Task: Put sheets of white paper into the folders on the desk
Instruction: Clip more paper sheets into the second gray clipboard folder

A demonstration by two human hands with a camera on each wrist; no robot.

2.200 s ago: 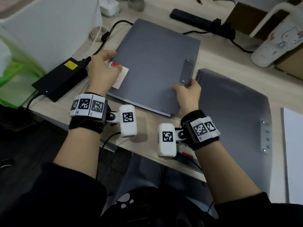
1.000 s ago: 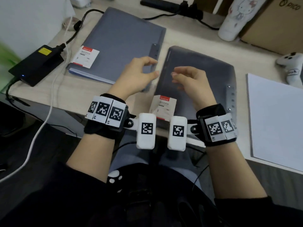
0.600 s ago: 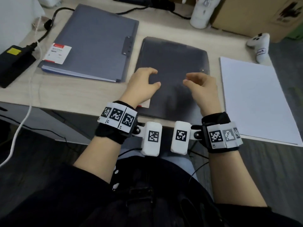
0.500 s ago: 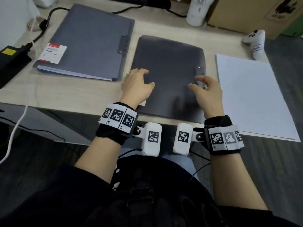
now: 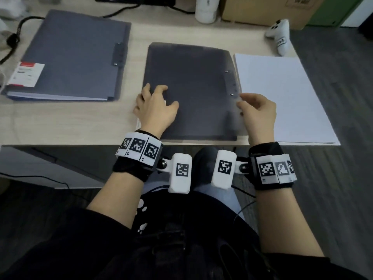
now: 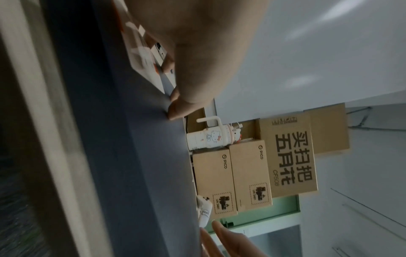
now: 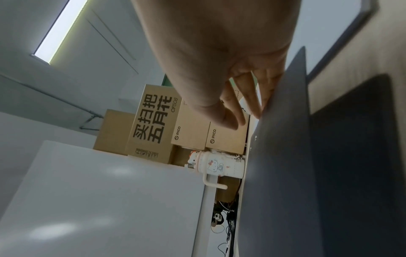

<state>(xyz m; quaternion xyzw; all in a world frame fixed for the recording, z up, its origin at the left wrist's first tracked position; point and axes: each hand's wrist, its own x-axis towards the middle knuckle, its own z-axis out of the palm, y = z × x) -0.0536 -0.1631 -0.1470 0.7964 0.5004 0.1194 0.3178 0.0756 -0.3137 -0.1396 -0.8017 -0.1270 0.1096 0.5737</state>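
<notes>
A dark grey folder (image 5: 189,87) lies closed in the middle of the desk. My left hand (image 5: 155,106) rests on its near left part, with the fingertips (image 6: 175,107) pressing on the cover beside its white and red label (image 6: 140,52). My right hand (image 5: 256,110) is at the folder's right edge. Its fingers (image 7: 257,107) touch the cover's edge (image 7: 285,139), which stands slightly raised, and the thumb stays apart. A stack of white paper (image 5: 282,98) lies just right of the folder. A second, blue-grey folder (image 5: 76,55) lies closed at the left.
A white Hello Kitty mug (image 5: 205,9) and cardboard boxes (image 5: 262,11) stand along the desk's back. A white controller (image 5: 280,37) lies at the back right. Black cables (image 5: 18,31) run at the far left. The desk's front edge (image 5: 80,144) is close to my wrists.
Both hands left the blue-grey folder and moved right to the dark one. The left hand has settled on its near left part; the right hand reached the right edge, where the cover lifts slightly.
</notes>
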